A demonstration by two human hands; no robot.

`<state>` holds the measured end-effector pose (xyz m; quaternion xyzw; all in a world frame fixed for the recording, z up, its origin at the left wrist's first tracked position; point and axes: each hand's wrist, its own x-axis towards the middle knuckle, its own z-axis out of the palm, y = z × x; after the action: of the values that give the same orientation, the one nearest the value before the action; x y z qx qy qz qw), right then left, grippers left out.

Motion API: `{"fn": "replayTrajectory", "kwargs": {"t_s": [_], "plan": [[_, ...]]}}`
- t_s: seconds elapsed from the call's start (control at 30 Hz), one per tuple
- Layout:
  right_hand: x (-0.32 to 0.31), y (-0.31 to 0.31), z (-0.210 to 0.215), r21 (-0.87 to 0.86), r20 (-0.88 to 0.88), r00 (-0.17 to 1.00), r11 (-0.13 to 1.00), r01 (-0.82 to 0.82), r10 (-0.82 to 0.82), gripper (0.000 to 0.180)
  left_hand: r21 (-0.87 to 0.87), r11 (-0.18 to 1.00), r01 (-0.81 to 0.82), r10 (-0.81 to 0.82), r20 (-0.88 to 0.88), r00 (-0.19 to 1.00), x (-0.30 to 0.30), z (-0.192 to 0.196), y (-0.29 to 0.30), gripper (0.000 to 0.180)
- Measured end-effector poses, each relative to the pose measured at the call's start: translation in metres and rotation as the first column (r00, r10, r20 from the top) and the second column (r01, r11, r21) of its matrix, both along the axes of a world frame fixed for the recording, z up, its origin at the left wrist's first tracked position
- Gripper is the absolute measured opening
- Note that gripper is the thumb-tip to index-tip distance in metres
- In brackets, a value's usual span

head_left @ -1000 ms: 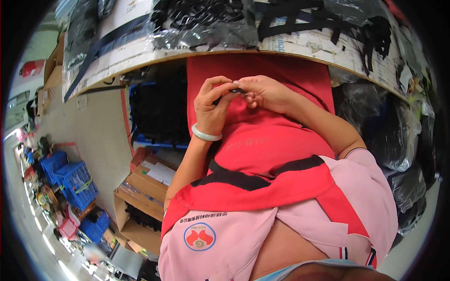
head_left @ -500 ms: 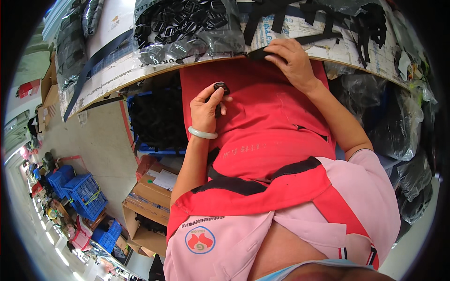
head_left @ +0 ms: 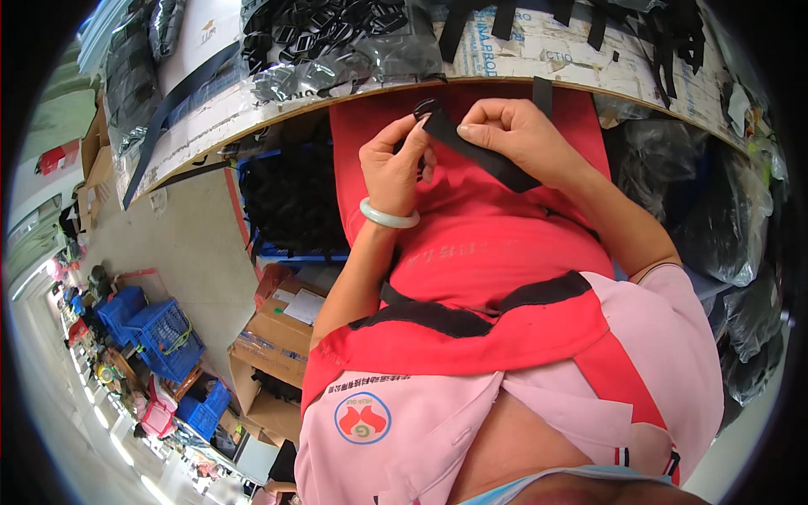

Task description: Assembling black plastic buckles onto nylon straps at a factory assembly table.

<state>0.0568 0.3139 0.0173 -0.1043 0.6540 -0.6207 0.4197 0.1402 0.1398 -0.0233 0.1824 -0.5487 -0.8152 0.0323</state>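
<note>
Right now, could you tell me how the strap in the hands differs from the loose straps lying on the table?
The held strap is pinched between the left hand and right hand, slanting over the red apron; the loose straps lie untouched on the table. The held strap meets a small black ring at its upper end; the loose straps show no fitting. Both are flat black webbing.

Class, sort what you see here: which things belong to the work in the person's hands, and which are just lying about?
In use:
left hand
right hand
black strap
black ring

Lying about:
bag of black buckles
loose straps on the table
cardboard boxes
blue crates
</note>
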Motion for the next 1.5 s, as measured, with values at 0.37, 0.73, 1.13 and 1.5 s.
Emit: {"fn": "replayTrajectory", "kwargs": {"t_s": [0.37,0.73,1.13,1.5], "plan": [[0.002,-0.016,-0.020,-0.099,0.139,0.980,0.983,0.156,-0.142,0.019,-0.706,0.700,-0.103,-0.114,-0.253,0.961,0.001,-0.013,-0.009,0.015],[-0.008,-0.013,-0.041,-0.045,0.115,0.989,0.994,0.096,-0.091,0.022,0.255,0.966,0.036,-0.069,0.124,0.990,0.003,-0.004,-0.010,0.020],[-0.011,0.005,-0.005,0.157,-0.073,0.989,0.981,-0.118,0.130,0.022,-0.056,0.996,-0.070,0.075,0.103,0.992,-0.008,-0.004,0.003,0.018],[-0.011,-0.007,-0.033,-0.029,0.212,0.975,0.997,0.073,-0.065,0.024,-0.090,0.995,0.038,-0.035,0.039,0.999,-0.003,-0.005,-0.002,0.014]]}}
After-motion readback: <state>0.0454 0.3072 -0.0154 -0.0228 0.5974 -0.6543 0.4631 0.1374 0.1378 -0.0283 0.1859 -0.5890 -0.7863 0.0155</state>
